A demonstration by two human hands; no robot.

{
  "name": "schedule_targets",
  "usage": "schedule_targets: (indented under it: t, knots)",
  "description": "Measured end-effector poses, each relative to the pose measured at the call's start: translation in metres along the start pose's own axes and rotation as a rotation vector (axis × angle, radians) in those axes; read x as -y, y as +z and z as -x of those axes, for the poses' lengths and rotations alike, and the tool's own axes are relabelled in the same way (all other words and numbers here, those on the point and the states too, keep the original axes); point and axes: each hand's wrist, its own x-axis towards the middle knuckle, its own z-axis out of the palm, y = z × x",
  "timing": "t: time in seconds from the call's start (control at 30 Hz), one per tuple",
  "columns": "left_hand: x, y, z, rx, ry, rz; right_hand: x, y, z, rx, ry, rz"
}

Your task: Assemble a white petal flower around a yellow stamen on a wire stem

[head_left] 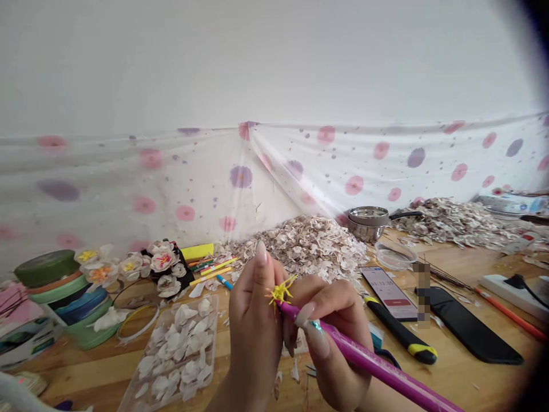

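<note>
My left hand [257, 320] is closed, thumb up, pinching a small yellow flower stamen cluster [283, 290] with thin spiky strands. My right hand [338, 337] grips a purple felt-tip pen [386, 366] like a writing tool. The pen's tip meets the stamens near their base; the exact contact point is partly hidden by fingers. Below and left of my hands, a clear plastic tray [213, 343] holds many pale petals. A blue pen [224, 282] lies just behind my left hand.
A big heap of dried petals [309, 246] lies behind my hands. Metal bowls [368, 223], a phone [390, 294], a black-and-yellow cutter [398, 329] and a black flat case [467, 326] are on the right. Finished flowers [163, 263] and stacked tape rolls [64, 297] stand left.
</note>
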Motion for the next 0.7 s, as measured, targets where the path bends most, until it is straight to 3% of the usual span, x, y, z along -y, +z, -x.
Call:
schedule_targets:
  t: [0.4, 0.7]
  knots:
    - [0.0035, 0.0031, 0.0031, -0.060, 0.126, -0.014, 0.0005, -0.0049, 0.0056, -0.006, 0.046, 0.043]
    - [0.0062, 0.0039, 0.0043, 0.000, 0.157, 0.023, 0.0062, -0.0037, -0.0019, -0.002, 0.027, 0.105]
